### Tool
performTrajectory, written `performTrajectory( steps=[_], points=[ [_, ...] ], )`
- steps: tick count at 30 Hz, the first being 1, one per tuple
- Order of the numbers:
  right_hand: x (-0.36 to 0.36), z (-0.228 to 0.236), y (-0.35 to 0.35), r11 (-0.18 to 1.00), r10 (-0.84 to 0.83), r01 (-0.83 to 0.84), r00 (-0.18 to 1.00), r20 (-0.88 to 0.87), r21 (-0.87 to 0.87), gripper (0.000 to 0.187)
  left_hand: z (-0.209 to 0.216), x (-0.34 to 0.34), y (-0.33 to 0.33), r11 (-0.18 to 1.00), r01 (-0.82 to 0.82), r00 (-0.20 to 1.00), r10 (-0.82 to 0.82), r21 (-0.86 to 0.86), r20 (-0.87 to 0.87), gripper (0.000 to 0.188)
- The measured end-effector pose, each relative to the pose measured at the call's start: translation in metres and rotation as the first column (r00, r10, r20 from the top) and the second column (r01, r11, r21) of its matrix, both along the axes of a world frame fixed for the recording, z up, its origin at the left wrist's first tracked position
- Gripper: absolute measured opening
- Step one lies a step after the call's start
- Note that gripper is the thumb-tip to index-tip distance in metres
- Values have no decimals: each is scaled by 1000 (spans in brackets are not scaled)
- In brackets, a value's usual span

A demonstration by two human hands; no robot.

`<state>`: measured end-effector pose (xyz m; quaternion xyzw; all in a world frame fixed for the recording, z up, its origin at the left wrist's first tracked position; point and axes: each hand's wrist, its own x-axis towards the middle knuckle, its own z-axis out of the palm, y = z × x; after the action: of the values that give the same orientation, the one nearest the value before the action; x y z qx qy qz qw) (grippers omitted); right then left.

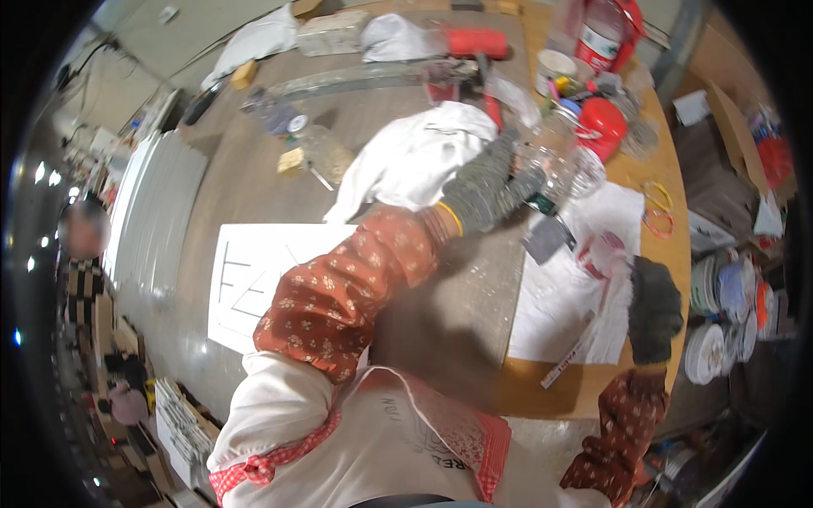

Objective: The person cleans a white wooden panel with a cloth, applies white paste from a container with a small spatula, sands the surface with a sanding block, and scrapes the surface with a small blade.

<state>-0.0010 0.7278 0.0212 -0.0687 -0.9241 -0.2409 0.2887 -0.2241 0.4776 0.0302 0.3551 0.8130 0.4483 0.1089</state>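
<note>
My left hand (pixel 487 188), in a grey knitted glove, reaches right across the table with its fingers apart. Its fingertips are at the side of a clear plastic bottle (pixel 555 135) with a blue cap; whether they press on it is unclear. A white cloth (pixel 423 144) lies crumpled just behind that hand. At the table's right edge is my right hand (pixel 655 313), in a dark grey glove, its fingers too blurred to make out. Next to it, a clear cup with red marking (pixel 603 254) is on a white sheet (pixel 550 313). A dark grey square piece (pixel 549 240) lies nearby.
Paper with black lines (pixel 241 279) lies left of my arm. A red lid-like object (pixel 601 127), a white tub (pixel 555 69) and a red-labelled bottle (pixel 600 38) crowd the far right. Yellow and red rings (pixel 659 210) lie near the edge. White panels (pixel 161 203) are stacked left.
</note>
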Motion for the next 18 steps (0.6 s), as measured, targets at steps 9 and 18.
performTrajectory(
  steps=[9, 18],
  points=[
    [2, 0, 1, 893, 241, -251, 968, -73, -374, 22, -27, -4, -206, 932, -329, 623, 94, -151, -776, 42],
    [-5, -13, -3, 740, -10, 46, 998, 57, -672, 18, -108, -140, -407, 892, -451, 876, 436, -30, -206, 82]
  ],
)
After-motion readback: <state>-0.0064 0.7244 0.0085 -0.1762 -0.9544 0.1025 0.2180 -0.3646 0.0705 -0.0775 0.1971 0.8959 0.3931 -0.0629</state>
